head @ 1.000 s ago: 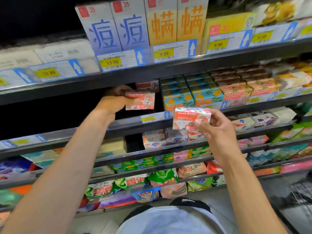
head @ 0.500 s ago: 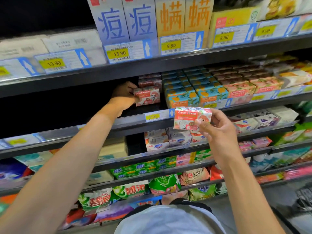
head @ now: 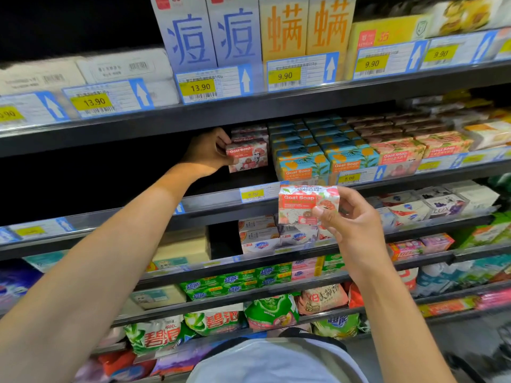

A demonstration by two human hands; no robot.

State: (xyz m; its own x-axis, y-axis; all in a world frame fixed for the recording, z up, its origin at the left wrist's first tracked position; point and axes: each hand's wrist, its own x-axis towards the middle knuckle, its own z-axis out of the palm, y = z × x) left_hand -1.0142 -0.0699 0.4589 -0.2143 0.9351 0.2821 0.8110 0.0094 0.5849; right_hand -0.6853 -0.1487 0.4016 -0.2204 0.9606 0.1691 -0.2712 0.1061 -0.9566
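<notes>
Two hands are working: the left hand [head: 206, 153] is gripping one red Goat Soap box [head: 247, 158] on the shelf [head: 210, 186], and the right hand [head: 351, 225] is pinching a second Goat Soap box [head: 301, 204]. Two tall blue boxes [head: 188, 37] and two tall orange boxes [head: 283, 26] are standing above.

The dark metal shelf [head: 215, 189] carries rows of boxed soap behind a clear price rail. At the left of the rows sits a stack of red Goat Soap boxes [head: 250, 157], just beside them blue-and-orange Goat Soap boxes [head: 304, 161], then pink floral boxes [head: 395, 153], and cream boxes [head: 489, 134] farthest right. Yellow price tags [head: 252, 194] marked 8.00 are clipped along the rail.
</notes>
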